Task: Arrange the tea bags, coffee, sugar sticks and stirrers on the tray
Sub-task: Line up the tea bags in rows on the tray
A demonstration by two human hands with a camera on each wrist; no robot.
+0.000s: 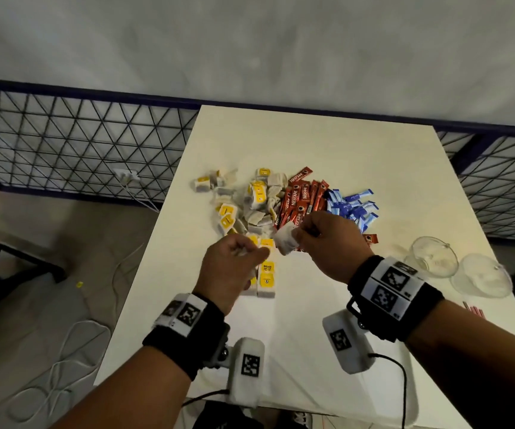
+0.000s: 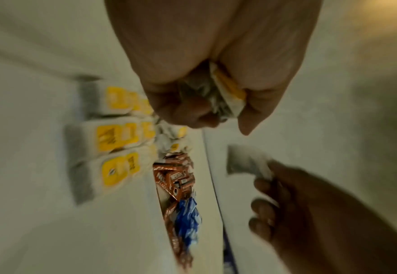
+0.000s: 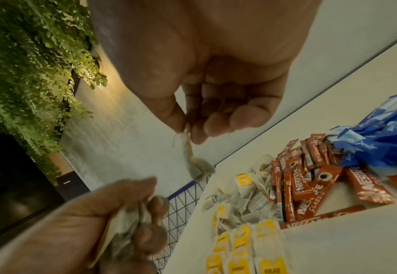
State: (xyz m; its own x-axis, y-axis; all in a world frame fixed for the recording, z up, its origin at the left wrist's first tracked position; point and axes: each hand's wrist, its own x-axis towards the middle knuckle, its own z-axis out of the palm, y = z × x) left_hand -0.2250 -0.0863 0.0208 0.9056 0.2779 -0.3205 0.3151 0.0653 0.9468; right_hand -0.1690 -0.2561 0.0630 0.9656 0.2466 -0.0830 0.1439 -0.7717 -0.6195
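Observation:
A loose pile of yellow-tagged tea bags [image 1: 250,199], red Nescafe coffee sticks [image 1: 301,199] and blue sugar sticks [image 1: 352,209] lies mid-table. Nearer me, a few tea bags [image 1: 266,278] lie side by side in a row. My left hand [image 1: 250,252] hovers over that row and grips a small bunch of tea bags [image 2: 228,90] in curled fingers. My right hand [image 1: 299,235] is just to its right, pinching one tea bag [image 1: 285,242] between thumb and forefinger; the bag [image 3: 193,157] dangles from the pinch. Red stirrers [image 1: 474,311] peek out at the right, behind my right wrist.
Two clear glass bowls [image 1: 432,255] [image 1: 482,280] stand on the white table [image 1: 312,137] at the right. A rounded white rim [image 1: 416,410] shows at the near right. A wire mesh fence [image 1: 79,140] runs behind the table; cables [image 1: 64,351] lie on the floor at left.

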